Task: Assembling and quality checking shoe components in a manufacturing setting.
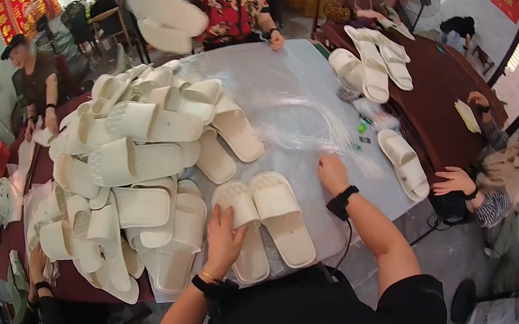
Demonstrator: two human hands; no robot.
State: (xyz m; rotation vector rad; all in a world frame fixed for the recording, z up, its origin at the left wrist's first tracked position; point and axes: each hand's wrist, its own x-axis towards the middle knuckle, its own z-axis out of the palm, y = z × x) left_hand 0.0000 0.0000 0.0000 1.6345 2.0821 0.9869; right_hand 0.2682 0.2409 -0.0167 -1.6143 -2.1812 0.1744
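Observation:
A pair of cream slippers stands side by side at the near edge of the table, a left slipper (pixel 248 259) and a right slipper (pixel 290 242). My left hand (pixel 223 242) rests on the left slipper's strap and side, its fingers stretched out and thumb apart. To the right of the pair, my right hand (pixel 332 173) is low over the table with its fingers curled; anything in them is hidden. Just beyond it lie thin, clear plastic bags (pixel 328 125). A big heap of cream slippers (pixel 137 161) fills the table's left side, close to my left hand.
A single slipper (pixel 403 165) lies at the table's right edge, with more slippers (pixel 372 69) beyond. Opposite, a person in a red patterned shirt (pixel 230 4) holds up blurred slippers (pixel 165 17). Co-workers sit around dark red tables (pixel 448 112); one person's hand (pixel 454 183) is near my right.

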